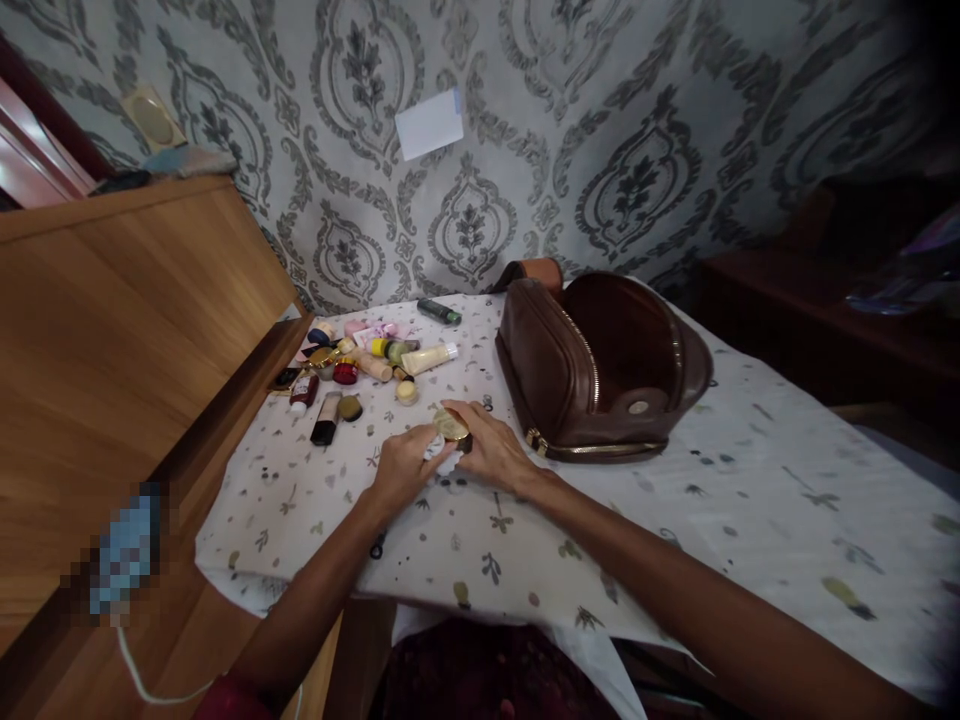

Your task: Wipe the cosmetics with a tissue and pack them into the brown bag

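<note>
Both of my hands meet over a small round gold-lidded jar (451, 425) on the patterned white tablecloth (750, 500). My left hand (405, 468) is curled, its fingers pinching a bit of white material against the jar's left side. From the right, my right hand (491, 447) wraps its fingers over the jar. Most of the jar is hidden by my fingers.
An open brown leather bag (600, 370) lies just right of my hands. Several cosmetics tubes and bottles (360, 365) are scattered to the back left. A wooden cabinet side (112, 330) borders the table on the left. A patterned wall is behind.
</note>
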A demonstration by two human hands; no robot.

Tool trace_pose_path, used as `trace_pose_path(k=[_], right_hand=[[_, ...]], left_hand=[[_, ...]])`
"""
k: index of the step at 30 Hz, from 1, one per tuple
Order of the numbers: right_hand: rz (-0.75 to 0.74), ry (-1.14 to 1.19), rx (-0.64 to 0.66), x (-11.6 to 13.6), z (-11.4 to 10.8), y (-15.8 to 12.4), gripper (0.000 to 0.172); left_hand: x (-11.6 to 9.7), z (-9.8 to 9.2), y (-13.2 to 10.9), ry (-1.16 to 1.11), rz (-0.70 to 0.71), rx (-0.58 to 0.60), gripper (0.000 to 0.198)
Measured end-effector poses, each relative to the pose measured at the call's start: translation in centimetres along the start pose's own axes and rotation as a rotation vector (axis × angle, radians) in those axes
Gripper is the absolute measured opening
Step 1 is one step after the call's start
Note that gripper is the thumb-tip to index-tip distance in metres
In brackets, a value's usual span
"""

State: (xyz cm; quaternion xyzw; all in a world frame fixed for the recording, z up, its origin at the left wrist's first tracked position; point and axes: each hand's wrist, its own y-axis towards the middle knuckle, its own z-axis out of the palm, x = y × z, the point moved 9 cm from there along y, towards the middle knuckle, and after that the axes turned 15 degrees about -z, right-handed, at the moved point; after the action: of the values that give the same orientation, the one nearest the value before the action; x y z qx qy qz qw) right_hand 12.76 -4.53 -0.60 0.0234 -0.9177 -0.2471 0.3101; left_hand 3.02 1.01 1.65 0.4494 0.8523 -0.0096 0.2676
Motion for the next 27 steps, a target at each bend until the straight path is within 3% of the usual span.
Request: trace_pose_path(k=[3,6,9,13,18,24,27], right_hand=[[0.002,0.052,-0.041,-0.1,-0.4,0.1,0.063],[0.039,0.173,-0.111,-0.6,-0.7,0.1,0.059],[0.093,0.294,-0.135,-1.0,-0.4,0.1,0.057],[0.003,0.421,-0.091,0.2,0.1,0.2,0.053],[-0.039,0.45,-0.063,0.7,0.2,0.1,0.053],[-0.203,0.503,0.06,2.7,0.9,0.3,0.057],[-0.205,0.539,0.126,3.2,1.6,0.1,0.058]], left_hand=[[0.6,-0.1,0.3,-0.06,-0.061,0.014,0.036],[1.6,-0.8,0.6,-0.152,-0.168,-0.044,0.032],[1.5,-1.5,0.5,-0.259,-0.129,-0.114,0.03],[0.9,-1.1,0.3,-0.314,-0.048,-0.085,0.036],[1.8,-0.7,0.7,-0.4,-0.119,-0.032,0.042],[3.3,-0.7,1.5,-0.588,-0.185,0.013,0.053],[4.3,-0.5,1.8,-0.616,-0.259,0.015,0.051]])
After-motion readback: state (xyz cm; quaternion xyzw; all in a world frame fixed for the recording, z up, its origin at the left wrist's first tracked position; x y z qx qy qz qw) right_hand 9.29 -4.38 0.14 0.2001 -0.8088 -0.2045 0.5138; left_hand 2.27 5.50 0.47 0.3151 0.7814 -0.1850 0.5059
